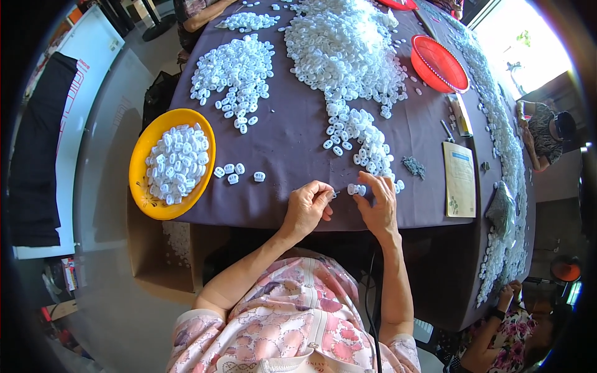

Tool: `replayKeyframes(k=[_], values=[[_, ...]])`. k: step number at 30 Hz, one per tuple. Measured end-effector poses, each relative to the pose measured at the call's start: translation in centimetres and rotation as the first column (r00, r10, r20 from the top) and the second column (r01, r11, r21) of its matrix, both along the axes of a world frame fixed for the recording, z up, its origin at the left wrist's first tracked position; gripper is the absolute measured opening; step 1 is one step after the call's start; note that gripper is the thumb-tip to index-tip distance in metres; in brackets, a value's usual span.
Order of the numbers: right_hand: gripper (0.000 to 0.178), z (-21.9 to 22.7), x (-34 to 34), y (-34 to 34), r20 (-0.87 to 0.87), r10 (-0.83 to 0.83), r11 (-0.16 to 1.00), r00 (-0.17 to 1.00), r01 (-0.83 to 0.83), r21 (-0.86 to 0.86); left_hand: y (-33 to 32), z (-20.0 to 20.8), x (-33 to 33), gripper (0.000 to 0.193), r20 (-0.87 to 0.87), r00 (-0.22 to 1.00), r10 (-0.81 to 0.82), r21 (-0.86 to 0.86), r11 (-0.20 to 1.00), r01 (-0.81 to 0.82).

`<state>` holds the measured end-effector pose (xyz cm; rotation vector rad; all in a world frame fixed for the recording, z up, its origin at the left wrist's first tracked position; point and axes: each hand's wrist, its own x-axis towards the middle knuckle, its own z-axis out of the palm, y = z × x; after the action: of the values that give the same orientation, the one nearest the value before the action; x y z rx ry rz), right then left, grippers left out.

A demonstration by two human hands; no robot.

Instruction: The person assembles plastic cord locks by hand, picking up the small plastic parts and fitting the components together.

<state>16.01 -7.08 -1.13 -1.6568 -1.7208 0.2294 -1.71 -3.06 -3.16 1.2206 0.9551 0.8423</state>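
Note:
At the near table edge, my left hand (306, 205) is closed in a pinch. A tiny, thin dark-and-pale item (336, 194) shows at its fingertips, too small to name. Just to the right, my right hand (380, 208) holds a small white oval plastic piece (356, 189) between thumb and forefinger. Beyond that hand, a trail of similar white pieces (367, 140) runs back into a large heap (342, 46). Several loose pieces (234, 179) lie left of my left hand, beside a yellow bowl (140, 186) filled with more of them.
Smaller piles (233, 74) sit at the far left of the dark tablecloth (292, 137). A red basket (438, 65), a brown notebook (459, 180) and a green-grey scrap (413, 166) are on the right. An open cardboard box (158, 264) stands below the bowl. Other people sit around the tables.

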Motion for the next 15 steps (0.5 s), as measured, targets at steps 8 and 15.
replayKeyframes(k=[8, 15], values=[[0.041, 0.2, -0.7, -0.3, 0.138, -0.066, 0.998, 0.988, 0.065, 0.014, 0.0, 0.0, 0.0, 0.012, -0.019, 1.000, -0.017, 0.007, 1.000, 0.017], [0.029, -0.6, -1.4, 0.2, 0.151, -0.065, 0.998, 0.986, 0.062, 0.025, 0.0, 0.0, 0.0, 0.012, -0.010, 1.000, -0.005, 0.012, 1.000, 0.005]])
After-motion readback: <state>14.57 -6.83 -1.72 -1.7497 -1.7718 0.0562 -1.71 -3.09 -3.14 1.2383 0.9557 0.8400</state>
